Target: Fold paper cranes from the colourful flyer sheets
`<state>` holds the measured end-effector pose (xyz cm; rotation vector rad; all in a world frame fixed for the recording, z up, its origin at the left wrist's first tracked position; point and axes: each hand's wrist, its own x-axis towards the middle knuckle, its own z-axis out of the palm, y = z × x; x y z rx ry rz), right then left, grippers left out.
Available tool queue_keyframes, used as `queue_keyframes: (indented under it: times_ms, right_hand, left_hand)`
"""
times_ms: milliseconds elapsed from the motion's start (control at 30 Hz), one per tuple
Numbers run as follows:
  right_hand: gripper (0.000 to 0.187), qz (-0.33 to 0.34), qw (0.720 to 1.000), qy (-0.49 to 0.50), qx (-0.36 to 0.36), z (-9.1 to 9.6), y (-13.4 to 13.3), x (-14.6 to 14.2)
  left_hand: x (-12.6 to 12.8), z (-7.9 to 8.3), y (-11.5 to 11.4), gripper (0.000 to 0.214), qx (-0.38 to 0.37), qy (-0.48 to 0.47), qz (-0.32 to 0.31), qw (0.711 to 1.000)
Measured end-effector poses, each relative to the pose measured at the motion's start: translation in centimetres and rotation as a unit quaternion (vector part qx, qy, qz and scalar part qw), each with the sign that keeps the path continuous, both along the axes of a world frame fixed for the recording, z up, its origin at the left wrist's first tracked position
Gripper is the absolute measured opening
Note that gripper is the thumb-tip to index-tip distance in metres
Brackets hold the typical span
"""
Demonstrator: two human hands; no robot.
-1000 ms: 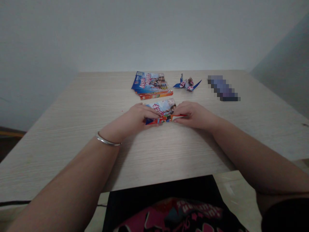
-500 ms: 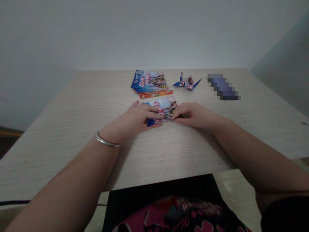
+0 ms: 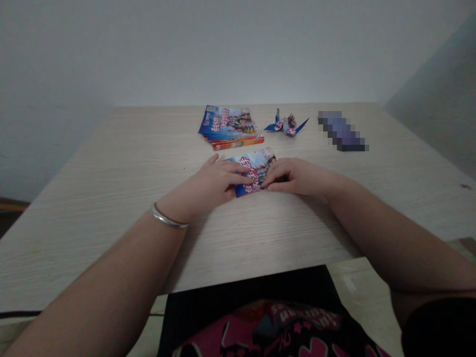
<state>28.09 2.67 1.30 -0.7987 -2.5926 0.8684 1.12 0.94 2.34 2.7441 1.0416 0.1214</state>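
A colourful printed leaflet (image 3: 256,165) in blue, white and red lies on the table. My left hand (image 3: 213,182) rests on its left part with the fingers stretched out flat over it; a silver bangle circles that wrist. At the leaflet's lower right edge, my right hand (image 3: 290,177) pinches the paper between thumb and bent fingers. The fingers cover parts of the leaflet, so I cannot tell how it is folded.
Behind the leaflet lies a fanned stack of similar leaflets (image 3: 228,121). To its right stands a folded paper crane (image 3: 286,125), then a dark pixelated flat object (image 3: 342,131). All are on the pale wood-grain table (image 3: 130,148), with a wall behind.
The leaflet has shifted slightly to the right under my left hand, showing more of its lower left corner. My right fingertips sit a little further left along its lower edge.
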Motion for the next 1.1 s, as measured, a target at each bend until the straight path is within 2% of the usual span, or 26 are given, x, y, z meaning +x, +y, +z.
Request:
queue_keyframes:
  times_ms: [67,167,333,500,600,767,900,1000,1100]
  right_hand:
    - [0.018,0.009,1.000,-0.008,0.005,0.2,0.0,0.2]
    - [0.017,0.026,0.995,-0.045,0.088,0.9,-0.7,-0.1]
    - [0.016,0.007,0.948,-0.155,0.280,2.2,-3.1,-1.7]
    - [0.019,-0.050,0.916,-0.172,0.359,1.5,-3.1,-2.4]
    - [0.020,-0.055,0.924,-0.165,0.340,0.6,-1.8,-2.1]
    - [0.019,-0.034,0.965,-0.077,0.250,-0.1,-0.4,-1.3]
    - [0.023,-0.076,0.974,-0.068,0.203,0.1,-0.4,-1.3]
    - [0.022,-0.100,0.978,-0.050,0.176,0.0,-0.4,-1.5]
    - [0.018,-0.133,0.983,-0.019,0.127,-0.6,-0.4,-2.0]
  left_hand:
    - [0.2,0.3,-0.2,0.051,0.008,0.017,0.001,1.000]
    - [0.2,0.5,-0.4,0.048,0.037,0.038,-0.012,0.999]
    - [-0.2,0.2,-0.9,0.049,0.076,0.077,0.004,0.994]
    - [-0.5,-0.1,-1.1,0.054,0.088,0.095,0.030,0.991]
    - [-0.6,-0.2,-1.1,0.054,0.089,0.100,0.026,0.991]
    - [-0.6,-0.4,-1.1,0.050,0.095,0.092,0.030,0.991]
    - [-0.3,-0.4,-0.7,0.046,0.076,0.043,0.010,0.996]
    - [0.1,-0.1,-0.3,0.039,0.028,-0.026,-0.012,0.999]
    - [0.4,0.1,-0.3,0.027,0.000,-0.071,0.025,0.997]
